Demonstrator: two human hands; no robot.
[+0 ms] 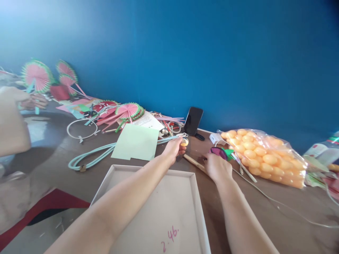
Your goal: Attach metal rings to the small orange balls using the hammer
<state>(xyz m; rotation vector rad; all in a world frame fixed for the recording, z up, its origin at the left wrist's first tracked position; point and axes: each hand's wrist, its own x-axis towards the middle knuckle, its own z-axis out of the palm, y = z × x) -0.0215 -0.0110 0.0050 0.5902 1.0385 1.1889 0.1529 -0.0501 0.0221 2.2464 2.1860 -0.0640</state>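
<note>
My left hand (173, 151) is closed around a small shiny gold ball (184, 141), which looks like a bell with a loop on top. My right hand (217, 166) is closed, fingers curled down at the tabletop. A wooden stick (195, 163) lies by its fingertips, and a purple thing with green leaf-like parts (219, 152) sits just behind it. What the right fingers hold is hidden. Beneath my left forearm is a shallow white box lid (159, 208) with pink handwriting. Beyond it are a pale green sheet (136, 143) and a looped light-blue cord (92, 156).
A phone (194, 120) leans against the blue wall. On the right lies a clear bag of orange balls (261, 155) beside a white cable (280, 203). Watermelon-patterned paper fans (129, 111) and a white ring (82, 128) lie left. Another person's hand (34, 101) works at far left.
</note>
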